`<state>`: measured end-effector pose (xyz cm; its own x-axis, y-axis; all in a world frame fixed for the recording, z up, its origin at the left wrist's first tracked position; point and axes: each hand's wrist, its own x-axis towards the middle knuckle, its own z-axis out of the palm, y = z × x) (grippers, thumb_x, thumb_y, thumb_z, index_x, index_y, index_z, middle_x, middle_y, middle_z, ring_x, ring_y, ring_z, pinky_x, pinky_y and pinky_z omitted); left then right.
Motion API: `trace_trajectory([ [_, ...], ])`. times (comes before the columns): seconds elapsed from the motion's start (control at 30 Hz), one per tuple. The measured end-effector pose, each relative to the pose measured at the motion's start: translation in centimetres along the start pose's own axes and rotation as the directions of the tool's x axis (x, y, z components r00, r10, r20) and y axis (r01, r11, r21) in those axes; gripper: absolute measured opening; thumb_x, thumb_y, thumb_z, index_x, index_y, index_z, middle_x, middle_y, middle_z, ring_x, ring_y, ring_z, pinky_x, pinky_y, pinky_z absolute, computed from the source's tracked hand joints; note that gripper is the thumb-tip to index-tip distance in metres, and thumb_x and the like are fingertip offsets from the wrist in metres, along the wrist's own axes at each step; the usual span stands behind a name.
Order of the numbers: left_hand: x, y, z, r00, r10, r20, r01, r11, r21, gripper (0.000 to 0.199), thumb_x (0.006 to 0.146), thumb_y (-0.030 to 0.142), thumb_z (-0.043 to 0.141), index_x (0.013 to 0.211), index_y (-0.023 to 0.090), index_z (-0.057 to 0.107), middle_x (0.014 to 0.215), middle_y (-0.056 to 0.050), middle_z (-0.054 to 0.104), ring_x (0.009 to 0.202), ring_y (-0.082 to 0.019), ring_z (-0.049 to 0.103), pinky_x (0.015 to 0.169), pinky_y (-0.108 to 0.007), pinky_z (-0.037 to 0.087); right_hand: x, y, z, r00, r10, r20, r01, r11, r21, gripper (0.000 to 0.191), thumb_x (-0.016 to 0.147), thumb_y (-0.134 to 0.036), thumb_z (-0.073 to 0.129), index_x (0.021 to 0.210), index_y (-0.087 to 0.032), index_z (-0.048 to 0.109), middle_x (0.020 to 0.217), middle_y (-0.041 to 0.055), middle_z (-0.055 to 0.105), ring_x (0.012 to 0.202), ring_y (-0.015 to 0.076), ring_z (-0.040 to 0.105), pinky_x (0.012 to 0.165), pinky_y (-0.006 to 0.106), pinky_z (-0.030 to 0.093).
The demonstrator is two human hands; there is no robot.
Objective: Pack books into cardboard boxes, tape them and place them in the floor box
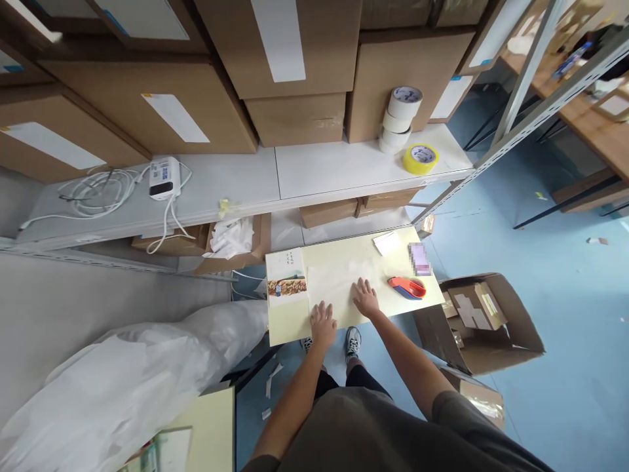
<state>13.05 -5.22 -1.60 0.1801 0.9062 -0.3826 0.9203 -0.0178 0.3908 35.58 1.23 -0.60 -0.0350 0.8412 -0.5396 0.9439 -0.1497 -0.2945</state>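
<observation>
A pale, flat sheet (331, 280) lies on the light yellow tabletop (289, 326); whether it is paper or plastic I cannot tell. My left hand (323, 324) rests with fingers spread on the sheet's near edge. Farther right, my right hand (365, 298) lies flat with its fingers apart, touching the sheet's right part. Left of the sheet is a book (287, 277) with an illustrated cover. An orange and blue box cutter (407, 288) lies to the right of my right hand. Behind it are a small white paper (387, 243) and a blurred purple item (419, 259).
A shelf (324, 167) with cardboard boxes (295, 121) runs behind the table. It bears white tape rolls (397, 118), a yellow tape roll (420, 158) and a white power adapter (164, 178) with cables. An open carton (511, 354) stands right; a large plastic bag (132, 373) bulges left.
</observation>
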Motion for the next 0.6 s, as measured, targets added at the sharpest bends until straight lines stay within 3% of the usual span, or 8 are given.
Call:
trace_trajectory([
  [0.1,-0.2,0.5,-0.6,1.000,-0.016,0.001,0.016,0.999,-0.045,0.065,0.097,0.032,0.057,0.162,0.027,0.051,0.175,-0.013,0.034,0.161,-0.043,0.028,0.125,-0.065,0.032,-0.3,0.2,-0.5,1.000,0.005,0.011,-0.005,1.000,-0.010,0.072,0.102,-0.027,0.053,0.170,-0.026,0.031,0.182,0.0093,0.009,0.168,0.0344,0.005,0.130,0.056,0.020],
  [0.23,1.4,-1.4,-4.0,0.987,-0.117,-0.113,0.103,0.987,-0.123,0.057,0.101,0.034,0.050,0.156,0.022,0.058,0.169,-0.017,0.044,0.152,-0.041,0.041,0.121,-0.061,0.038,0.0,-2.4,-2.1,0.995,-0.090,-0.051,0.091,0.996,0.019,0.071,0.102,-0.030,0.053,0.170,-0.023,0.032,0.181,0.0118,0.014,0.168,0.0340,0.007,0.130,0.057,0.021],
  [0.33,3.1,-5.6,-7.4,0.921,-0.293,-0.256,0.239,0.945,-0.224,0.061,0.099,0.029,0.050,0.158,0.017,0.052,0.167,-0.020,0.045,0.153,-0.038,0.040,0.121,-0.056,0.040,1.4,-7.6,-2.8,0.958,-0.266,-0.108,0.273,0.961,0.050,0.067,0.104,-0.033,0.050,0.168,-0.021,0.036,0.180,0.0115,0.018,0.168,0.0309,0.010,0.129,0.051,0.026],
  [0.43,5.2,-11.1,-10.2,0.854,-0.448,-0.266,0.330,0.860,-0.389,0.067,0.092,0.025,0.058,0.157,0.015,0.049,0.163,-0.022,0.050,0.151,-0.036,0.045,0.116,-0.049,0.046,3.6,-13.9,-2.3,0.924,-0.380,-0.044,0.382,0.922,0.061,0.068,0.102,-0.033,0.054,0.167,-0.018,0.038,0.178,0.0137,0.025,0.167,0.0305,0.014,0.129,0.048,0.030],
  [0.5,6.4,-14.6,-11.5,0.856,-0.479,-0.194,0.332,0.797,-0.505,0.061,0.088,0.024,0.062,0.149,0.015,0.055,0.150,-0.022,0.062,0.140,-0.033,0.056,0.109,-0.043,0.050,5.1,-17.6,-1.4,0.930,-0.363,0.056,0.361,0.931,0.048,0.072,0.099,-0.031,0.059,0.167,-0.019,0.038,0.177,0.0158,0.027,0.166,0.0330,0.017,0.128,0.050,0.032],
  [0.6,7.5,-19.2,-12.4,0.898,-0.433,-0.074,0.305,0.738,-0.602,0.041,0.085,0.023,0.063,0.126,0.016,0.067,0.113,-0.016,0.077,0.112,-0.030,0.071,0.095,-0.039,0.054,6.9,-21.4,0.3,0.949,-0.259,0.179,0.267,0.964,-0.017,0.076,0.097,-0.027,0.063,0.168,-0.019,0.036,0.178,0.0191,0.023,0.166,0.0365,0.017,0.127,0.054,0.032],
])
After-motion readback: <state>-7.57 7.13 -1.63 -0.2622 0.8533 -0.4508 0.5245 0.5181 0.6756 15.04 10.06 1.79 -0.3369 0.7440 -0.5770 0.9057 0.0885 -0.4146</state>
